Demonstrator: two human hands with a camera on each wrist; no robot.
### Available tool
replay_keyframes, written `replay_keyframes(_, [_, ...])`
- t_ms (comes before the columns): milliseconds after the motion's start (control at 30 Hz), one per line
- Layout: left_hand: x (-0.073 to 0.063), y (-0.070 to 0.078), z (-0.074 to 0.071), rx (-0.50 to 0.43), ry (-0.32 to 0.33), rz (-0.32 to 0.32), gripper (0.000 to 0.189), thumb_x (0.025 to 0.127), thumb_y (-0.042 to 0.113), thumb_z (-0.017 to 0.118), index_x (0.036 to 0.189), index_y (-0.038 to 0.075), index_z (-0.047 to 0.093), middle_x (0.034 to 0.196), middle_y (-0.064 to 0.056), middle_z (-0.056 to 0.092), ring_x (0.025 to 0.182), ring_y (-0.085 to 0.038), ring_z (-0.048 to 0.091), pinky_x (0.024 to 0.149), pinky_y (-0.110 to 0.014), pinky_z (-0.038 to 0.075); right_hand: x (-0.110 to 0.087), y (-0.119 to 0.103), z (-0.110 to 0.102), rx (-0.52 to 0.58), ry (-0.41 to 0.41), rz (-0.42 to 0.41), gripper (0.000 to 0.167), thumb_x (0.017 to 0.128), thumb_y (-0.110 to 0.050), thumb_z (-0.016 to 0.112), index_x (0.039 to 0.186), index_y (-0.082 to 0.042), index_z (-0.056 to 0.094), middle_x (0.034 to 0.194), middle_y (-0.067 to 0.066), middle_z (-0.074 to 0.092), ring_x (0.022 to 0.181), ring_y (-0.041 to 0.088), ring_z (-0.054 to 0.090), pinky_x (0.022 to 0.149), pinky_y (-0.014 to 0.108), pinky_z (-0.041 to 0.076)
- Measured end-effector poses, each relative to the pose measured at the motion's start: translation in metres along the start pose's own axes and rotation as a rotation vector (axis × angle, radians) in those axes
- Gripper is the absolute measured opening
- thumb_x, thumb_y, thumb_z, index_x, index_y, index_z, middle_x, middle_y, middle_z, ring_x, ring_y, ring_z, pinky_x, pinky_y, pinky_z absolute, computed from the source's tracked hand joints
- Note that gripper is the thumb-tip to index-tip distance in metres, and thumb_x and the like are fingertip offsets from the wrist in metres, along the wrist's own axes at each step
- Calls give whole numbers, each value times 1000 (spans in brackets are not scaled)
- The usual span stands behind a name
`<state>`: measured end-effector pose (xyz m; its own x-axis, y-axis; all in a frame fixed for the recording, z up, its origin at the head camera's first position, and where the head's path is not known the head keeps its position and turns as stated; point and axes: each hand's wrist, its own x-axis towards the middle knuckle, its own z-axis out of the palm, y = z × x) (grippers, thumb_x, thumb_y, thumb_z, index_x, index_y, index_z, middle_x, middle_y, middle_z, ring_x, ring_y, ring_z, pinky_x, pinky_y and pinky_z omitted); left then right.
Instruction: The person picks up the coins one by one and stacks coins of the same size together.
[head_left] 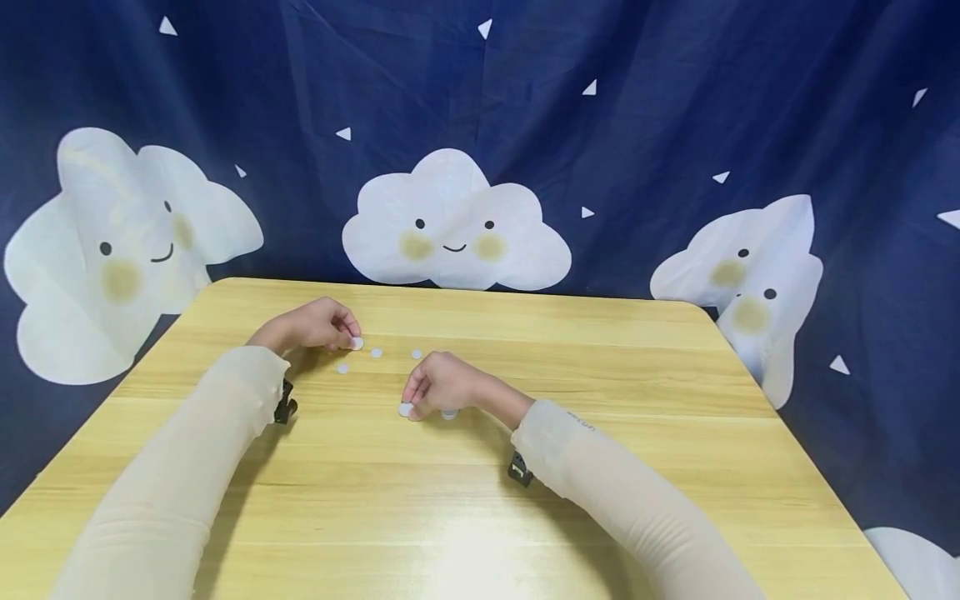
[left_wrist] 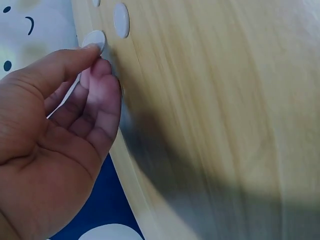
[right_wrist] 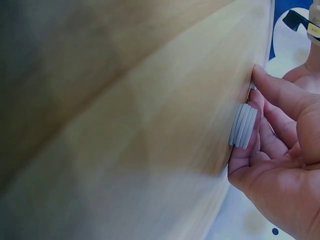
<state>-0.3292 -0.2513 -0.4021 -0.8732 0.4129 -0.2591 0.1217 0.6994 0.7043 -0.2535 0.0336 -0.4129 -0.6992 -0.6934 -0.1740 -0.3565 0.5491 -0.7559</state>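
At the far left of the table my left hand (head_left: 318,323) pinches a white disc (left_wrist: 95,40) between thumb and fingertips, just over the wood. My right hand (head_left: 447,384) is lower and nearer the middle, its thumb and fingertips gripping another white disc (head_left: 406,409) at the tabletop. Beneath that hand stands a short stack of several white discs (right_wrist: 243,126), close beside the curled fingers. Loose on the wood between the hands lie three more white discs, one (head_left: 377,353) near the left fingertips, one (head_left: 342,368) below it and one (head_left: 417,354) beyond the right hand.
The light wooden table (head_left: 600,483) reaches back to a dark blue curtain (head_left: 637,167) printed with white clouds. Each forearm, in a pale sleeve, has a black strap (head_left: 285,402) with a buckle at the wrist.
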Motion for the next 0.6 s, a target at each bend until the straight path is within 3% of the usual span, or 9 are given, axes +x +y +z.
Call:
replay_keyframes(300, [-8, -3, -2, -133, 2, 33, 16, 92, -3, 64, 105, -12, 62, 77, -7, 59, 68, -16, 52, 61, -26, 45, -1, 0, 1, 7, 1, 2, 12, 82, -5, 86, 89, -9, 77, 83, -4, 73, 80, 9, 67, 75, 21, 55])
replay_keyframes(600, [-19, 8, 4, -45, -4, 91, 15, 85, -5, 64, 99, -9, 66, 72, -5, 60, 64, -15, 54, 57, -22, 43, -1, 1, 1, 6, 9, 6, 13, 82, -5, 86, 90, -9, 76, 83, -4, 72, 81, 9, 67, 77, 20, 54])
